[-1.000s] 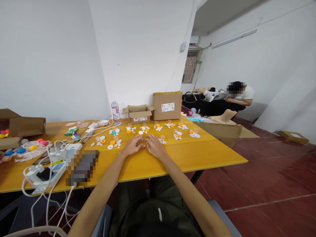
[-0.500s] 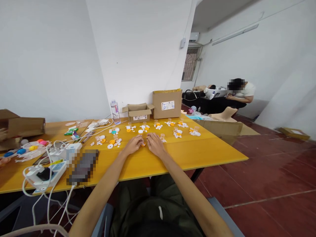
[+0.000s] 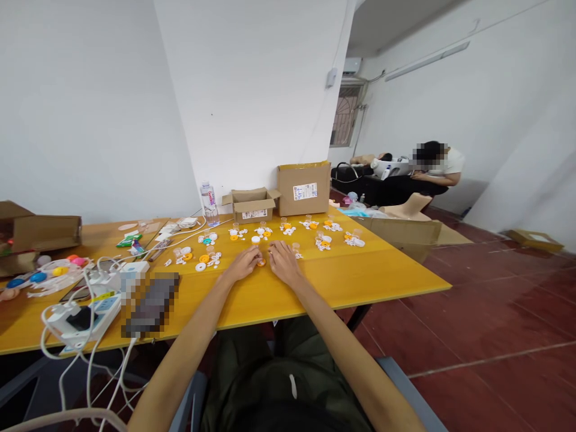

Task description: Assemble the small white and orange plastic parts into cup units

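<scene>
Over the middle of the yellow table, my left hand [image 3: 245,264] is closed, its fingertips at the edge of a small orange round plastic part [image 3: 261,263]. My right hand [image 3: 284,261] is just to the right, its fingers bent and pressed together over the tabletop; whatever lies under their tips is too small to make out. A white round cap [image 3: 255,239] lies beyond my left hand. Close to the right fingers stands a clear little cup [image 3: 296,246] with small white pieces beside it.
Several groups of clear cups, orange discs [image 3: 204,258] and white pieces spread across the table [image 3: 360,279]. Cardboard boxes [image 3: 303,189] and a water bottle [image 3: 209,204] stand at the back. A power strip [image 3: 103,306] with cables and a phone [image 3: 153,303] lie left. Another person [image 3: 438,168] sits far right.
Both hands stay nearly in place around the orange part, with only slight finger movement. The view has shifted a little.
</scene>
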The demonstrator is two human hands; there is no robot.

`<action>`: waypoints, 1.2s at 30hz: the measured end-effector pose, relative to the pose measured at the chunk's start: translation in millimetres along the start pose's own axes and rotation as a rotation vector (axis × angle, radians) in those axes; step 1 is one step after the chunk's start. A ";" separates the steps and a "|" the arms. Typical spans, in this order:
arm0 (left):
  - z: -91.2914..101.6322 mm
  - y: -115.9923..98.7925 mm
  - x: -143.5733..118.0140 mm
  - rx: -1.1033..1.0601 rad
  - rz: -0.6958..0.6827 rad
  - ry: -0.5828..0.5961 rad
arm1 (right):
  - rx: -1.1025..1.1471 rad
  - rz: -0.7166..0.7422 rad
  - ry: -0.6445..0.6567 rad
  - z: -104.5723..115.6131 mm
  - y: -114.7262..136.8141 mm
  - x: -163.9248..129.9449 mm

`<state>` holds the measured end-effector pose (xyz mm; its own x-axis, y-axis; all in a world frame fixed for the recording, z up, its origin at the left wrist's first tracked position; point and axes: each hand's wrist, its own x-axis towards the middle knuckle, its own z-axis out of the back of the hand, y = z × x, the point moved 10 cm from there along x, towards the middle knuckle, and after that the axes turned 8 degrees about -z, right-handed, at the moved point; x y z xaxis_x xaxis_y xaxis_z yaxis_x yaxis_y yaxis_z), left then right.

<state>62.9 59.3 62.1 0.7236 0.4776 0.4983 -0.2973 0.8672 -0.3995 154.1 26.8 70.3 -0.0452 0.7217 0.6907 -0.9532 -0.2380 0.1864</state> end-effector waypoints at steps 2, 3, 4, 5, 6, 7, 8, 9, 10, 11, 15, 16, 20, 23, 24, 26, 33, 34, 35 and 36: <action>0.1 -1.4 0.0 0.005 -0.011 0.007 | -0.017 -0.038 0.000 1.1 -2.7 0.9; 0.2 -1.8 -0.1 0.010 -0.015 0.010 | -0.027 -0.064 -0.001 1.8 -4.8 1.4; 0.2 -2.1 -0.2 0.017 -0.017 0.014 | -0.037 -0.093 -0.003 2.7 -7.5 1.8; 0.2 -2.2 -0.4 0.025 -0.018 0.018 | -0.046 -0.126 -0.007 3.6 -10.7 2.1; 0.2 -2.2 -0.7 0.035 -0.019 0.022 | -0.054 -0.159 -0.012 4.6 -14.2 2.2; 0.1 -2.3 -0.8 0.045 -0.021 0.026 | -0.061 -0.193 -0.019 5.7 -18.0 2.2; 0.0 -2.6 -1.0 0.055 -0.024 0.028 | -0.067 -0.226 -0.028 7.0 -21.7 1.9; -0.1 -3.2 -1.0 0.064 -0.030 0.032 | -0.073 -0.256 -0.039 8.4 -25.2 1.4; -0.1 -4.1 -1.0 0.072 -0.037 0.034 | -0.079 -0.283 -0.049 9.8 -28.3 0.7; 0.0 -5.4 -0.9 0.078 -0.044 0.036 | -0.086 -0.306 -0.057 11.0 -30.6 0.0; 2.5 -10.4 -0.4 0.096 -0.056 0.031 | -0.137 -0.363 -0.031 11.3 -34.5 -3.0; 3.1 -11.4 -0.4 0.099 -0.055 0.029 | -0.150 -0.372 -0.012 10.3 -34.8 -3.6; 4.1 -13.0 -0.1 0.091 -0.049 0.028 | -0.164 -0.374 0.047 4.6 -36.1 -5.0; 3.8 -10.9 -0.1 0.083 -0.032 0.031 | -0.143 -0.343 0.051 -1.0 -37.6 -4.8; 3.6 -9.9 -0.2 0.082 -0.023 0.034 | -0.127 -0.325 0.040 -2.5 -37.6 -4.6; 3.1 -7.9 -0.4 0.077 -0.002 0.038 | -0.084 -0.282 0.002 -4.4 -36.9 -4.2; 4.9 -6.1 -1.4 0.029 0.051 0.028 | -0.012 -0.264 -0.050 -13.4 -46.9 -6.9; 5.2 -5.9 -1.6 0.027 0.058 0.028 | -0.011 -0.259 -0.047 -14.3 -47.3 -7.2; 5.7 -5.6 -1.7 0.027 0.064 0.027 | -0.013 -0.251 -0.047 -14.6 -47.1 -7.4; 6.2 -5.5 -1.8 0.028 0.069 0.026 | -0.019 -0.242 -0.048 -14.3 -46.3 -7.4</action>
<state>59.4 54.6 68.1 0.7164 0.5331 0.4501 -0.3639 0.8360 -0.4108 194.3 41.7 46.6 0.1995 0.7241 0.6602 -0.9400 -0.0490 0.3377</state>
